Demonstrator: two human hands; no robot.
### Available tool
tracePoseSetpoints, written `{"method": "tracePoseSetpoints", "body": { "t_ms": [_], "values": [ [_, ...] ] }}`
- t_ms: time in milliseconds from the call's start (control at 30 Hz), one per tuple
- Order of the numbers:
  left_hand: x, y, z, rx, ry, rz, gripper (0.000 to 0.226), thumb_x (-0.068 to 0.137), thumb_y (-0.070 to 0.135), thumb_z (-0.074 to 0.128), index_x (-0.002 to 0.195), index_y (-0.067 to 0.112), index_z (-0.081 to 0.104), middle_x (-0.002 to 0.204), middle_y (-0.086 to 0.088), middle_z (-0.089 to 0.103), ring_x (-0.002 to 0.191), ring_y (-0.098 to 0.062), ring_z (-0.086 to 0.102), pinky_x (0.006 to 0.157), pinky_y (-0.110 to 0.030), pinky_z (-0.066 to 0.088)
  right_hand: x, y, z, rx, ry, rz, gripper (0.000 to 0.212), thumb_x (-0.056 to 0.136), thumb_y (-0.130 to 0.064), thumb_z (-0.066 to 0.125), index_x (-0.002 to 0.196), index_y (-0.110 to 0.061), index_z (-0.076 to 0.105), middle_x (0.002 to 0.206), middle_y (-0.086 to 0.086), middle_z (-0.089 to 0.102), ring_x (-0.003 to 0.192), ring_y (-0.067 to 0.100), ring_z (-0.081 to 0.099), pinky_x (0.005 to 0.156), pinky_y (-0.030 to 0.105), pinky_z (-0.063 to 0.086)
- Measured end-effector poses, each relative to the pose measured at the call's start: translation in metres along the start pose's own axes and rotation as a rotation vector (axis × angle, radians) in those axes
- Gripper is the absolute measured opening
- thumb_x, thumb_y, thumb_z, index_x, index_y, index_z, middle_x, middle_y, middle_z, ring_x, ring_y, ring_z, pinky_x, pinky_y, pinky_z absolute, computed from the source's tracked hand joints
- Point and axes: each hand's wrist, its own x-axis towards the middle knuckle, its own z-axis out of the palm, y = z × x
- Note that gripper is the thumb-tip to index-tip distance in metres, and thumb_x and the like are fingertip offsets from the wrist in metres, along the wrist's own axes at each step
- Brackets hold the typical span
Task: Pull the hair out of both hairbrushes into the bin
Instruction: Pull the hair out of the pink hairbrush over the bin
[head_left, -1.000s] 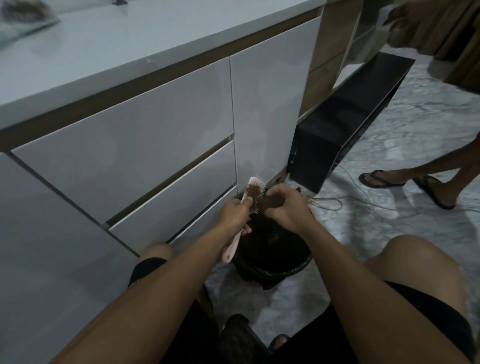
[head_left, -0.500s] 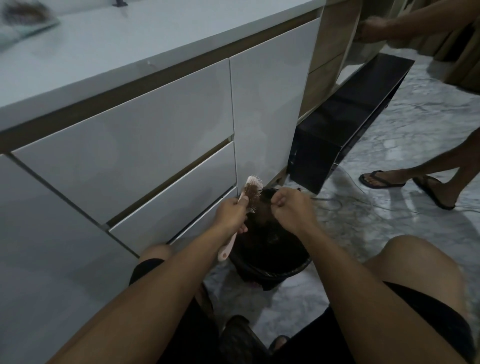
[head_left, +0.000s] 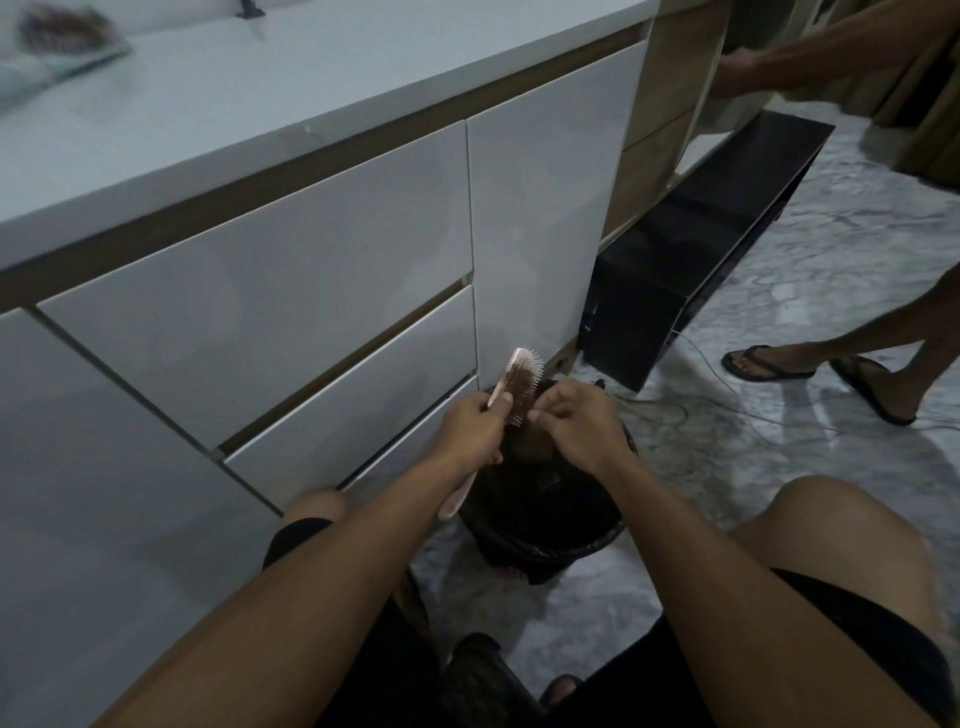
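Head view: both forearms reach forward and down over the black-lined bin (head_left: 540, 540) on the floor. The left hand (head_left: 470, 431) is closed around the pink hairbrush (head_left: 519, 387), gripping it at the neck. The brush's long axis runs steeply, head up and away toward the drawers, handle end down toward the person, bristles facing right. The right hand (head_left: 571, 426) is curled, fingertips pinched at the bristles on the hair (head_left: 521, 391). A second hairbrush (head_left: 57, 26) lies blurred on the bench (head_left: 311, 78).
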Motion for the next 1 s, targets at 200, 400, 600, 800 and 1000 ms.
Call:
{"method": "tracePoseSetpoints", "body": {
  "t_ms": [200, 400, 600, 800, 1000],
  "values": [
    [0.0008, -0.0044, 0.0026, -0.025, -0.005, -0.033, 0.034, 0.098, 0.037, 0.047, 0.091, 0.008, 0.061, 0.064, -0.006, 0.055, 0.044, -0.02, 0.055, 0.044, -0.024, 0.041, 0.0017, -0.0021, -0.0094, -0.287, 0.094, 0.014, 0.014, 0.084, -0.018, 0.071, 0.073, -0.025, 0.066, 0.072, -0.01, 0.063, 0.08, 0.015, 0.062, 0.07, 0.03, 0.046],
    [-0.0018, -0.0015, 0.0049, -0.088, 0.009, -0.044, 0.031, 0.098, 0.037, 0.047, 0.085, 0.012, 0.058, 0.065, -0.006, 0.055, 0.043, -0.02, 0.052, 0.043, -0.024, 0.039, 0.0008, -0.0005, -0.0059, 0.018, -0.017, 0.042, 0.016, 0.079, -0.01, 0.076, 0.083, -0.019, 0.063, 0.082, -0.003, 0.069, 0.083, 0.018, 0.07, 0.074, 0.032, 0.057],
    [-0.0013, 0.0022, 0.0048, -0.207, -0.024, -0.094, 0.031, 0.098, 0.031, 0.047, 0.079, 0.009, 0.058, 0.063, -0.011, 0.056, 0.04, -0.022, 0.051, 0.044, -0.028, 0.038, -0.0033, -0.0028, -0.0052, 0.066, -0.049, -0.05, 0.021, 0.075, -0.013, 0.082, 0.086, -0.021, 0.066, 0.079, 0.001, 0.072, 0.075, 0.015, 0.071, 0.07, 0.027, 0.056],
    [-0.0021, -0.0002, 0.0049, -0.182, 0.027, -0.124, 0.032, 0.097, 0.026, 0.051, 0.069, 0.011, 0.054, 0.061, -0.011, 0.053, 0.039, -0.019, 0.049, 0.044, -0.025, 0.037, 0.0006, -0.0022, -0.0092, -0.127, 0.044, -0.016, 0.016, 0.08, -0.012, 0.077, 0.072, -0.023, 0.069, 0.066, -0.012, 0.063, 0.067, 0.003, 0.059, 0.064, 0.016, 0.042],
    [-0.0024, 0.0024, 0.0069, -0.207, 0.031, -0.136, 0.021, 0.097, 0.011, 0.047, 0.093, 0.003, 0.066, 0.062, -0.011, 0.053, 0.042, -0.019, 0.05, 0.043, -0.025, 0.038, -0.0015, -0.0025, -0.0085, -0.139, 0.031, -0.04, 0.012, 0.077, -0.012, 0.075, 0.084, -0.021, 0.073, 0.08, -0.008, 0.07, 0.082, 0.01, 0.067, 0.083, 0.028, 0.054]
  ]
}}
